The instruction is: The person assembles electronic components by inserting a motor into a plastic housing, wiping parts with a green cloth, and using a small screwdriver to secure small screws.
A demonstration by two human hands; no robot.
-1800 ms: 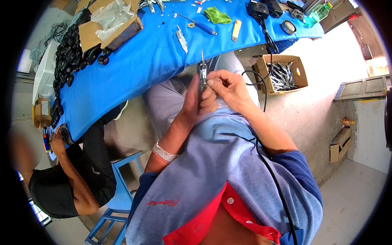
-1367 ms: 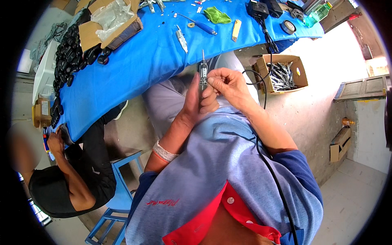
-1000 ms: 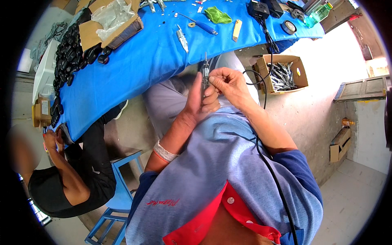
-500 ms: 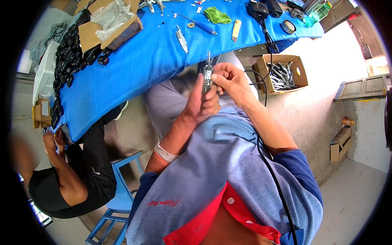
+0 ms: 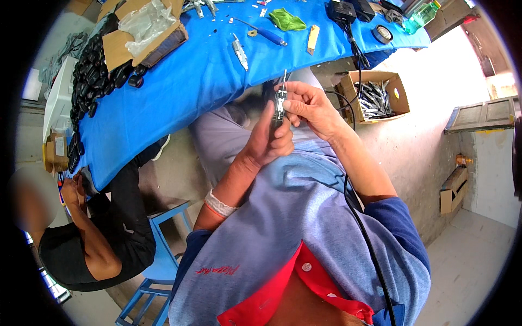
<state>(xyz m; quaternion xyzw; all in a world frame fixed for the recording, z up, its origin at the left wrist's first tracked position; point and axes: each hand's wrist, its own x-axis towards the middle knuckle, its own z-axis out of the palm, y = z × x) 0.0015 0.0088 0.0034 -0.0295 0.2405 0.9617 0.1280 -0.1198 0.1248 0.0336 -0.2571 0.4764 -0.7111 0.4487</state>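
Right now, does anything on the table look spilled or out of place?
Small loose bits lie scattered on the blue tablecloth, left of the crumpled green rag, looking like stray debris. No spill shows.

Shiny held metal part [image 5: 280, 100], smooth blue cloth [image 5: 179, 89], matt cardboard box [image 5: 347, 91], glossy black plastic pieces [image 5: 98, 70]

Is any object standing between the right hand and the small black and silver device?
Nothing visible stands between them: the bare right hand touches the small black and silver device at its right side, while the bare left hand holds its lower part.
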